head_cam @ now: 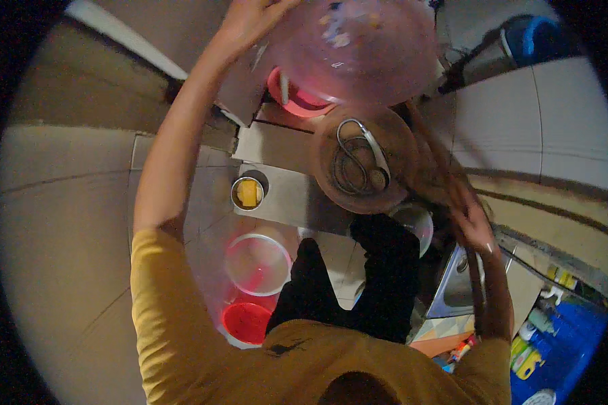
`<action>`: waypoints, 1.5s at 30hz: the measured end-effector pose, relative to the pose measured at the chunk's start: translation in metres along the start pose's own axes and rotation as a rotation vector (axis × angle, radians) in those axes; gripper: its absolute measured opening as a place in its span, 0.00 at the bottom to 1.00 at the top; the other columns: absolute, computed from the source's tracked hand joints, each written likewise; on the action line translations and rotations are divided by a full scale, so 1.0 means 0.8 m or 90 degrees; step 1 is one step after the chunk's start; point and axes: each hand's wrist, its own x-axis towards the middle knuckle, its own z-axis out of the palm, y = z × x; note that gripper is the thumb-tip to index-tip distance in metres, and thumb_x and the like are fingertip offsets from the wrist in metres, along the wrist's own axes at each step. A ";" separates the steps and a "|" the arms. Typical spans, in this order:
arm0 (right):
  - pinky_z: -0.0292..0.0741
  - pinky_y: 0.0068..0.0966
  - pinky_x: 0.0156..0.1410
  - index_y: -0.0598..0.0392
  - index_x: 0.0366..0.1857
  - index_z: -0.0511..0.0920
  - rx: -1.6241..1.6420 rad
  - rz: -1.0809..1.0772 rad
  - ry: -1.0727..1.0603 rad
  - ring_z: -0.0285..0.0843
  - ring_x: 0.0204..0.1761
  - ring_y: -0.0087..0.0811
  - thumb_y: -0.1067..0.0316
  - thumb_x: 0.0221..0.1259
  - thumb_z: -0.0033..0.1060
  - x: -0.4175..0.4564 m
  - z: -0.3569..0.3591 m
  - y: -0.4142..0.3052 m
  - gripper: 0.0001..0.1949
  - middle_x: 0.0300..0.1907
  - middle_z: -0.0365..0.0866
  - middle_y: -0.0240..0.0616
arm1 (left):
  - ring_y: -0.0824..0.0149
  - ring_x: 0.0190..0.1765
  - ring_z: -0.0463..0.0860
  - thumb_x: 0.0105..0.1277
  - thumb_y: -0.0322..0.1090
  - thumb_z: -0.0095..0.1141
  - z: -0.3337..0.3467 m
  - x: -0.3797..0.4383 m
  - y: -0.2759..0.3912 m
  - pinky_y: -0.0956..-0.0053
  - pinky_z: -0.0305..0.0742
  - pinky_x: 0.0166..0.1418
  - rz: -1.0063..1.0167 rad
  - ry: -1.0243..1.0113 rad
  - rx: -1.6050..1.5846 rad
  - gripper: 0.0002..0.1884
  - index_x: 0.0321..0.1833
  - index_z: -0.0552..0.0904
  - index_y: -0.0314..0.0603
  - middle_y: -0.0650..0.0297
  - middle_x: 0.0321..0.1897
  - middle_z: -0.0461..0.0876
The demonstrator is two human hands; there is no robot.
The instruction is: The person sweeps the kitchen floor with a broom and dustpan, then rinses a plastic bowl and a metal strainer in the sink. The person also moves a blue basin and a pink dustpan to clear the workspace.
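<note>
A large translucent pink plastic vessel [354, 66] looms at the top of the view. My left hand [256, 20] is at its left side, thumb over the edge, the fingertips cut off by the frame. Below it, a round brownish basin [329, 187] holds a hand shower [377, 152] with its coiled hose. My right hand [471, 217] is blurred, to the right of this basin and above the sink. What it touches, if anything, is unclear. Partly behind the vessel sits a pink tub [296, 104] with a light handle-like piece in it.
A round tin [248, 193] with a yellow block stands on a pale ledge [283, 195]. Left of my legs are a clear pink-tinted bucket [258, 266] and a red bucket [248, 321]. A steel sink [448, 288] and bottles [524, 357] are at right.
</note>
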 end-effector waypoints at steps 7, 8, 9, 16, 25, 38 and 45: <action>0.70 0.32 0.56 0.54 0.66 0.57 -0.373 -0.099 -0.194 0.75 0.50 0.44 0.68 0.59 0.49 -0.023 -0.089 -0.138 0.28 0.55 0.71 0.49 | 0.47 0.51 0.74 0.64 0.41 0.49 0.030 0.036 0.001 0.58 0.69 0.54 -0.159 -0.077 -0.055 0.18 0.54 0.74 0.41 0.47 0.46 0.75; 0.72 0.33 0.56 0.53 0.65 0.58 -0.452 -0.143 -0.217 0.76 0.49 0.47 0.65 0.60 0.50 0.009 -0.088 -0.152 0.28 0.54 0.72 0.52 | 0.45 0.50 0.74 0.63 0.41 0.49 0.028 0.035 0.003 0.57 0.69 0.54 -0.172 -0.100 -0.040 0.18 0.54 0.74 0.42 0.46 0.46 0.75; 0.74 0.32 0.45 0.53 0.64 0.59 -0.322 0.116 -0.284 0.77 0.37 0.43 0.63 0.61 0.50 0.036 -0.084 -0.154 0.27 0.46 0.74 0.49 | 0.45 0.50 0.74 0.63 0.41 0.49 0.026 0.033 0.003 0.56 0.69 0.53 -0.170 -0.096 -0.038 0.18 0.54 0.74 0.42 0.46 0.46 0.76; 0.70 0.28 0.21 0.49 0.65 0.59 -0.050 0.162 -0.158 0.69 0.15 0.30 0.67 0.60 0.46 0.031 -0.075 -0.103 0.26 0.32 0.76 0.36 | 0.45 0.50 0.74 0.64 0.40 0.48 0.010 0.041 0.003 0.56 0.69 0.53 -0.201 -0.129 -0.103 0.18 0.54 0.73 0.41 0.46 0.46 0.75; 0.60 0.16 0.13 0.45 0.69 0.53 -0.013 0.312 -0.238 0.59 0.10 0.18 0.75 0.60 0.40 0.012 -0.122 -0.162 0.30 0.16 0.64 0.27 | 0.45 0.52 0.73 0.64 0.39 0.49 0.042 0.032 -0.014 0.55 0.68 0.55 -0.176 -0.091 -0.095 0.18 0.55 0.73 0.40 0.46 0.48 0.75; 0.62 0.33 0.65 0.55 0.69 0.48 0.273 0.036 -0.030 0.54 0.67 0.39 0.64 0.64 0.47 0.107 0.093 -0.036 0.31 0.69 0.51 0.43 | 0.52 0.54 0.73 0.64 0.41 0.50 -0.001 0.012 0.007 0.60 0.66 0.59 -0.215 -0.186 -0.022 0.19 0.55 0.73 0.42 0.49 0.53 0.74; 0.73 0.31 0.48 0.55 0.67 0.54 0.215 -0.002 0.038 0.74 0.44 0.33 0.64 0.58 0.54 0.087 0.162 -0.043 0.32 0.45 0.75 0.45 | 0.60 0.37 0.78 0.67 0.35 0.49 -0.020 -0.211 0.094 0.71 0.71 0.45 -0.456 0.029 -0.187 0.13 0.45 0.75 0.29 0.52 0.37 0.80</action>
